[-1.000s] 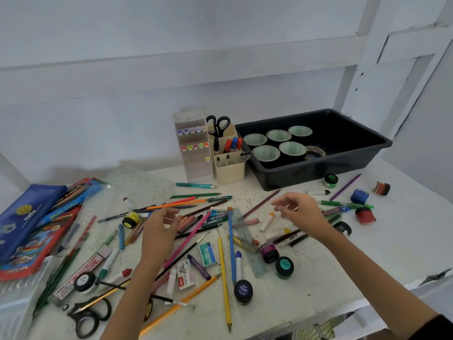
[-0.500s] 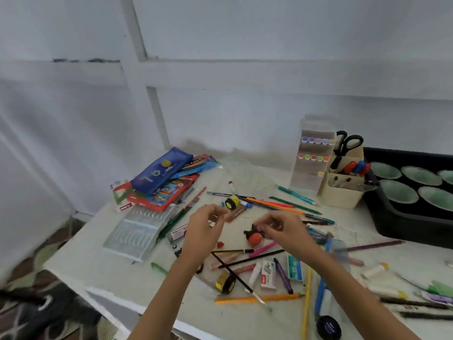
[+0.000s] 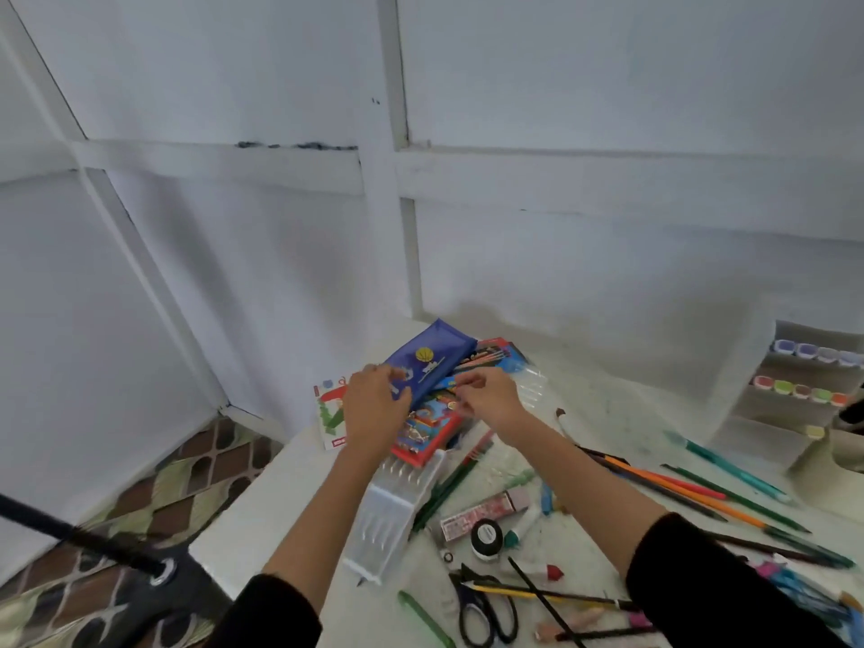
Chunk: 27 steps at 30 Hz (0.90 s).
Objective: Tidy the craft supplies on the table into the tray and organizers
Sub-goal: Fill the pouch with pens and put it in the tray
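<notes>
A blue pencil case [image 3: 437, 355] lies on a pile of flat colourful boxes, topped by a red box [image 3: 428, 430], at the table's far left corner. My left hand [image 3: 374, 406] is on the case's near end, fingers curled over its edge. My right hand [image 3: 488, 397] is beside it, thumb and fingers drawn together at the case's lower edge; whether it holds anything is unclear. A clear plastic tray [image 3: 397, 512] lies just in front of the pile, under my left forearm.
Pencils [image 3: 692, 488], pens, a small black jar [image 3: 486, 537] and black scissors [image 3: 486, 610] are strewn over the white table [image 3: 280, 507]. A white marker organizer [image 3: 795, 413] stands at the right edge. The table's left edge drops to patterned floor.
My view has swung left, so the black tray is out of sight. Both hands moved from the scattered pens at the middle to the pencil case pile at the far left corner.
</notes>
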{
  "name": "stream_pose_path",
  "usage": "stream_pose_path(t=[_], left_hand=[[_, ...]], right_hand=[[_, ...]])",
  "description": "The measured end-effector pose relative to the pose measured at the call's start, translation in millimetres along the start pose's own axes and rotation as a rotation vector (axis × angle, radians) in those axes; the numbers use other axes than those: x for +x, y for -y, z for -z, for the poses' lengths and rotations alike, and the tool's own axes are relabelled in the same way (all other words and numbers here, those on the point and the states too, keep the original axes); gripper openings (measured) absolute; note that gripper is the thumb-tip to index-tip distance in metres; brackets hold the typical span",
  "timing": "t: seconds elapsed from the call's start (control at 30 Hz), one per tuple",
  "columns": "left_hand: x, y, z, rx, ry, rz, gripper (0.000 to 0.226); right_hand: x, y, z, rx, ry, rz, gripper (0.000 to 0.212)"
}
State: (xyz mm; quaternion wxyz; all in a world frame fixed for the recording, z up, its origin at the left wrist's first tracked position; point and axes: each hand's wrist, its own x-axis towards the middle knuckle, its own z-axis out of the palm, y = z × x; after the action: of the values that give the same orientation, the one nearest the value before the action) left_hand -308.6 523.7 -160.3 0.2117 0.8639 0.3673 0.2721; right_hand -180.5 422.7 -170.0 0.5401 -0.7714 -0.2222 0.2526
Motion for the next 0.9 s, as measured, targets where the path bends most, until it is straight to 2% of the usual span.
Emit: stream_pose_path(t=[0.1, 0.23, 0.33, 0.47, 0.6, 0.8, 0.9], left_hand=[[23, 7, -13, 0.117, 0.106, -0.089, 0.028], [39, 7, -33, 0.311, 0.226, -0.193, 0.038], [45, 7, -40, 0.347, 0.252, -0.193, 0.031], [49, 6, -40, 0.158, 0.226, -0.135, 0.023], [50, -11, -28, -0.051, 0.088, -0.137, 0.014], [34, -57, -5, -0.38, 0.002, -0.079, 0.018], [20, -81, 6, -0.521, -0.034, -0.071, 0.02]], right_hand=[[37, 0, -26, 0.012, -0.031, -0.116, 0.02], [61, -3, -42, 0.061, -0.086, -0.178, 0.02], [64, -3, -45, 0.104, -0.093, -0.21, 0.02], [58, -2, -46, 0.22, -0.05, -0.241, 0.022], [47, 6, -45, 0.414, 0.056, -0.194, 0.031], [6, 42, -15, 0.779, 0.105, -0.122, 0.021], [-17, 50, 12, 0.677, 0.033, -0.012, 0.021]])
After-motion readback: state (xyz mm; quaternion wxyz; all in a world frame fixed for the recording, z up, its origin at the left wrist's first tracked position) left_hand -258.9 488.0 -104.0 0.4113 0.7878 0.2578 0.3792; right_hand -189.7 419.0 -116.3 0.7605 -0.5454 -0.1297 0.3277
